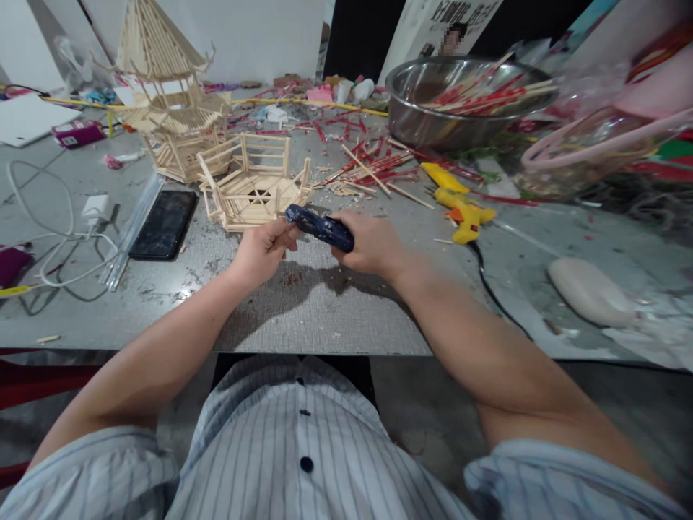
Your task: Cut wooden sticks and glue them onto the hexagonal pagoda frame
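My right hand point(368, 244) is wrapped round a dark blue hand tool point(320, 227), thick and scuffed, whose exact kind I cannot make out. The tool's far end reaches my left hand point(263, 250). There the thumb and fingers are pinched together; whatever is between them is hidden or too small to see. Just beyond my left hand sits an open stick frame point(254, 188) with low railings and a slatted floor, made of pale wooden sticks. Behind it on the left rises a tiered stick pagoda point(178, 108) with a pointed roof.
Red and pale sticks point(373, 170) lie scattered behind my hands. A steel bowl point(403, 115) holds more sticks. To the right are a yellow glue gun point(460, 209) with a black cord and a pale rounded object point(590, 290). A phone point(164, 225) and white charger point(97, 209) lie left.
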Motion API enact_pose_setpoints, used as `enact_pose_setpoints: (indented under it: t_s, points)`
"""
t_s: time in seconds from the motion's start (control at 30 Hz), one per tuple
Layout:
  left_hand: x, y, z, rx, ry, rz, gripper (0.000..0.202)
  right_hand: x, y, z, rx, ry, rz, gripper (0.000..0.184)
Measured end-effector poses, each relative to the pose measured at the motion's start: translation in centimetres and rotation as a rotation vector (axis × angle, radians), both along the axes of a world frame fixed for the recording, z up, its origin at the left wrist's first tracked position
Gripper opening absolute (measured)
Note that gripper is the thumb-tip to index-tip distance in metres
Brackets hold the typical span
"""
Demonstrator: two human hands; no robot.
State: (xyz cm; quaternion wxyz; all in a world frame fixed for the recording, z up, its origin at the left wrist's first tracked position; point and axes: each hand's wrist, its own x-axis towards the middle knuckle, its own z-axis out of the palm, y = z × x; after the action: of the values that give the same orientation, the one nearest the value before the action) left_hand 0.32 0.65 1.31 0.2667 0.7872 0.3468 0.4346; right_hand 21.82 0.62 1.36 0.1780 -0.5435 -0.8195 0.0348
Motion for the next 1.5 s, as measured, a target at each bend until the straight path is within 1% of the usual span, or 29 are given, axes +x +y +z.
enact_pose_setpoints:
  t_s: [0.13,0.33,0.53,0.73,0.9,1.13,1.37,1.5]
  points:
    - [-0.11,0.12,-0.23,0.02,0.029,-0.002,0.025,-0.05,-0.03,0.18,-0.01,-0.023,-0.001,0.051]
    - [-0.32,0.23,-0.42,0.011,0.038,-0.025,0.029,-0.03,-0.15,0.17,0.034,-0.026,0.019,0.05]
    - [-0.32,0.25,-0.57,-0.021,0.039,-0.051,0.031,0.04,-0.13,0.11,0.041,-0.057,0.016,0.054]
    - [-0.25,0.12,-0.46,-0.06,0.004,-0.073,0.031,0.22,-0.04,-0.06,0.062,-0.038,0.04,0.053]
    - [-0.2,0.12,-0.34,-0.096,-0.007,-0.084,0.03,0.15,-0.09,0.09,0.05,-0.042,0.029,0.054]
    - [-0.37,0.26,-0.64,-0.071,0.005,-0.057,0.032,0.08,-0.24,0.36,0.038,-0.068,0.012,0.054]
    - [-0.19,0.2,-0.45,-0.053,-0.007,-0.055,0.031,0.16,-0.21,0.23,0.08,-0.116,-0.021,0.047]
    - [-0.14,0.17,-0.45,-0.057,0.006,-0.053,0.027,-0.1,-0.4,0.3,0.078,-0.129,-0.057,0.038]
